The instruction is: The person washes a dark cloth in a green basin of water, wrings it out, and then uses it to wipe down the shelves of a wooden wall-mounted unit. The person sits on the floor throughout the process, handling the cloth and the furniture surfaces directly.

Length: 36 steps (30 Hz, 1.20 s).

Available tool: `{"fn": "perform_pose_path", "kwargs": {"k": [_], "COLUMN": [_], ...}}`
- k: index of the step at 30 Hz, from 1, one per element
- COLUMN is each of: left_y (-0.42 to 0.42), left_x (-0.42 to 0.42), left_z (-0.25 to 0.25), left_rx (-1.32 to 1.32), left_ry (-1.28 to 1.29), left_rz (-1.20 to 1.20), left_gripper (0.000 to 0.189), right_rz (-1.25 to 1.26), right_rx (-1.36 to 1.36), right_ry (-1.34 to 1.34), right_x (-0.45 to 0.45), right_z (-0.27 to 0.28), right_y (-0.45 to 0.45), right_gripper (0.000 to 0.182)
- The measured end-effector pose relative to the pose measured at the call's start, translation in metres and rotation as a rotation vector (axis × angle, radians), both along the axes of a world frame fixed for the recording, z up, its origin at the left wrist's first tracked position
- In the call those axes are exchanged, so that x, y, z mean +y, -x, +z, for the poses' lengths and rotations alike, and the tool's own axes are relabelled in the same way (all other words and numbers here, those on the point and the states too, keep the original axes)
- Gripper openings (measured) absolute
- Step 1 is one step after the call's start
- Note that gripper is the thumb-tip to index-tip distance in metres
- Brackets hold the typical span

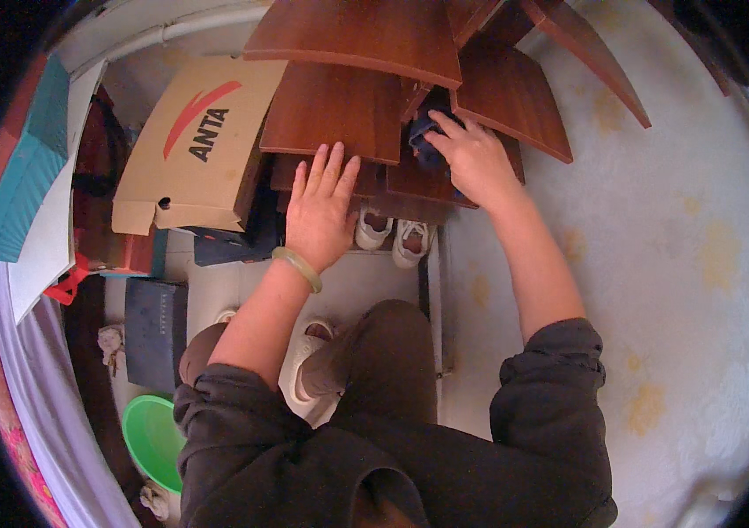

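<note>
My left hand [321, 211] lies with its fingers apart against the front edge of a reddish-brown wooden cabinet door or drawer front [331, 112]; a pale green bangle [298, 269] circles the wrist. My right hand [473, 155] reaches into a gap of the wooden cabinet, thumb and forefinger on a dark blue cloth-like item [426, 135]. The other fingers of that hand are partly hidden behind a wooden panel [513, 92]. Below the cabinet a pair of white shoes, one a lace-up shoe [410, 243], stands on the floor.
An Anta cardboard shoebox [216, 145] rests on dark boxes left of the cabinet. Farther left are a teal box [31, 165], a white board [51, 204], a dark box [156, 333] and a green basin [153, 439]. A stained pale wall [645, 264] rises on the right.
</note>
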<state>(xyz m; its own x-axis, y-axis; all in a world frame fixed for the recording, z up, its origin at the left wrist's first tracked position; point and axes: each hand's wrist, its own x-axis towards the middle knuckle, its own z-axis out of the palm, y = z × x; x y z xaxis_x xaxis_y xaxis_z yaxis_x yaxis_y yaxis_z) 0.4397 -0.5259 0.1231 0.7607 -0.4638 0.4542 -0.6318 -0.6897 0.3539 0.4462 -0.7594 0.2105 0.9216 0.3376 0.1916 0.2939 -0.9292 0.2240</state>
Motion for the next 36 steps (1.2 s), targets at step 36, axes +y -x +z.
{"fn": "perform_pose_path", "kwargs": {"k": [36], "left_y": [-0.008], "left_x": [0.002], "left_z": [-0.009], "left_rx": [0.014], "left_ry": [-0.130], "left_rz": [0.005], "left_gripper": [0.066], "right_rz": [-0.436], "right_rx": [-0.018], "right_ry": [-0.163], "right_x": [-0.062], "right_z": [-0.016], "right_y": [-0.011], "right_gripper": [0.037]}}
